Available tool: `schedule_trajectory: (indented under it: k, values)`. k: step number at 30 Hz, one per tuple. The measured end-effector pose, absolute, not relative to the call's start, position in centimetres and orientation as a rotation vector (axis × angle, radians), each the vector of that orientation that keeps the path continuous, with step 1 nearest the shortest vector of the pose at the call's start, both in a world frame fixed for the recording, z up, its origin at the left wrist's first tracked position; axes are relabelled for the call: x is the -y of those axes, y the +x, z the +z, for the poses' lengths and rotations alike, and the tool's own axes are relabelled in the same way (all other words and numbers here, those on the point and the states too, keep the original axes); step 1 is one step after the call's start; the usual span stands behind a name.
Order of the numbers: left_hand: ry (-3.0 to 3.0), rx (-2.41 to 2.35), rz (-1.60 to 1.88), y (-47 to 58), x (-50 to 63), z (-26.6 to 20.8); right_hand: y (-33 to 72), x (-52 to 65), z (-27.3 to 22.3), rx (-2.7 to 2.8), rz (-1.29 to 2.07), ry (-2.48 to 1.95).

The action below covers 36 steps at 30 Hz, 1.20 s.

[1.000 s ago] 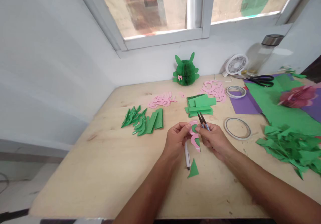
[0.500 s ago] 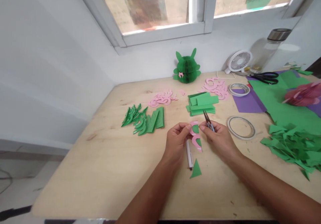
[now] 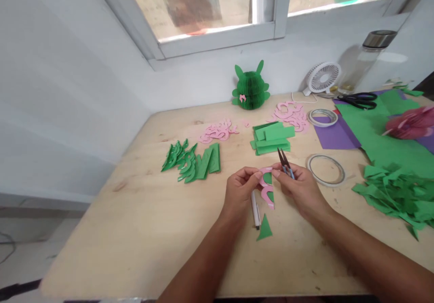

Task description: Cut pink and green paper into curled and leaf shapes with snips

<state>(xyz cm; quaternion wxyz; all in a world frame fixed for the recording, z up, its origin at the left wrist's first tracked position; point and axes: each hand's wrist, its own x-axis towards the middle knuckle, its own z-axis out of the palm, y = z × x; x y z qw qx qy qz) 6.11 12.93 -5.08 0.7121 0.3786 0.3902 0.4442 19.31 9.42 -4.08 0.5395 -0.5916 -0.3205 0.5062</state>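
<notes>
The pink-and-green paper cutout (image 3: 265, 188) lies between the hands over the worktop (image 3: 145, 239), long axis running toward the body. The left hand's (image 3: 239, 192) fingers clamp its upper left edge; the right hand's (image 3: 301, 187), gripping scissors (image 3: 285, 159), meet its upper right corner.

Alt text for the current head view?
Left hand pinches a pink-and-green paper piece; right hand, at its edge, holds blue-handled scissors. On the wooden table lie a pen, paper cutouts and tape rolls.
</notes>
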Motion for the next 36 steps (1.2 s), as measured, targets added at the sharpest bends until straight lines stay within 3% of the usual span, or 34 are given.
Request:
schedule_trajectory:
  k: [36]
  values:
    - [1.074, -0.971, 0.892, 5.9, -12.8, -4.4, 19.7, -9.5, -4.1, 0.840, 1.053, -1.499]
